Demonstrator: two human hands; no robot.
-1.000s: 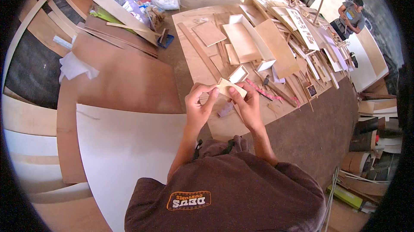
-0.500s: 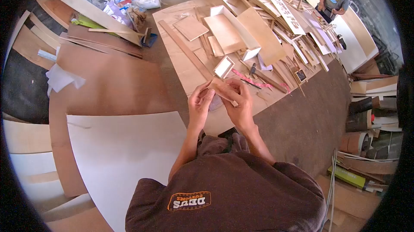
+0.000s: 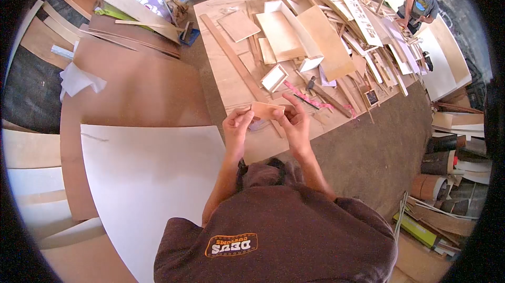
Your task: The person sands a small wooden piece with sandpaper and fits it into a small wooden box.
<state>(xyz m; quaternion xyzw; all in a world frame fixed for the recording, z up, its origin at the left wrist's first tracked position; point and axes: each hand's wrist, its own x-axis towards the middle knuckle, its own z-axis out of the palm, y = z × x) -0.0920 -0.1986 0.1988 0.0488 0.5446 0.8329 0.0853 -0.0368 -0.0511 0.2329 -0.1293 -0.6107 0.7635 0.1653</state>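
Pinched at opposite ends by the left hand (image 3: 235, 127) and right hand (image 3: 296, 128), the thin wooden piece (image 3: 267, 110) appears under inspection; turning it would require coordinated grips.

Piece (image 3: 267, 110) sits between left hand (image 3: 235, 128) and right hand (image 3: 298, 129) | on worktable (image 3: 263, 145): small tray (image 3: 274, 78), hammer (image 3: 314, 87) right of it, large tray (image 3: 281, 32) behind it

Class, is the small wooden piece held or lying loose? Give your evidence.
Held: the left hand grips one end of the small wooden piece, the right hand the other.
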